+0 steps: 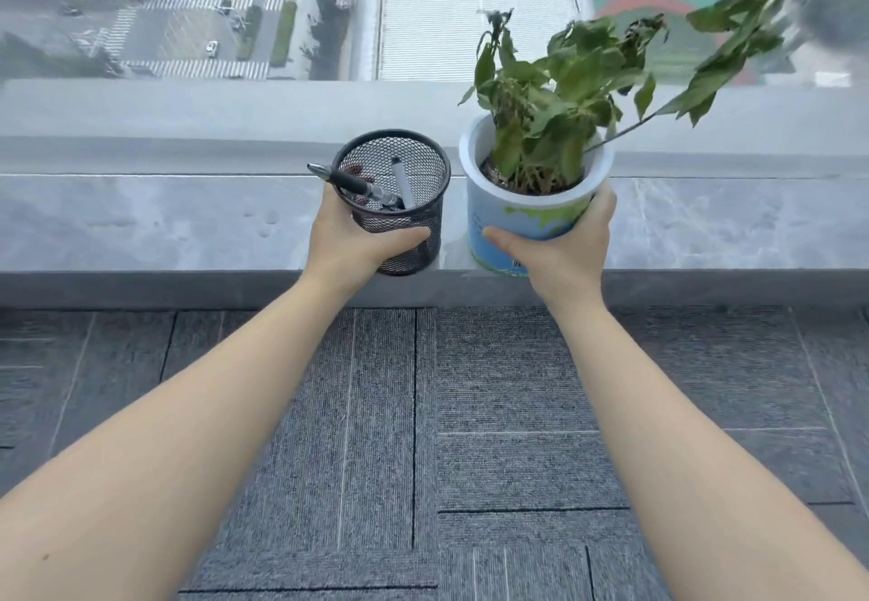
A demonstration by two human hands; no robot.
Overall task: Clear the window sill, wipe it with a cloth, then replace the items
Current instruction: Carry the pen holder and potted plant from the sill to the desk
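My left hand (350, 243) is wrapped around a black mesh pen holder (403, 205) that has two pens leaning inside. My right hand (562, 248) grips a white and blue plant pot (517, 205) with a droopy green plant (564, 97) in it. Both items sit side by side at the front edge of the grey marble window sill (164, 224); I cannot tell whether they rest on it or are just lifted. No cloth is in view.
Behind the sill runs a grey window frame ledge (211, 130), and through the glass a street lies far below. Grey carpet tiles (423, 436) cover the floor under my arms. The sill shows faint smudges left of the pen holder.
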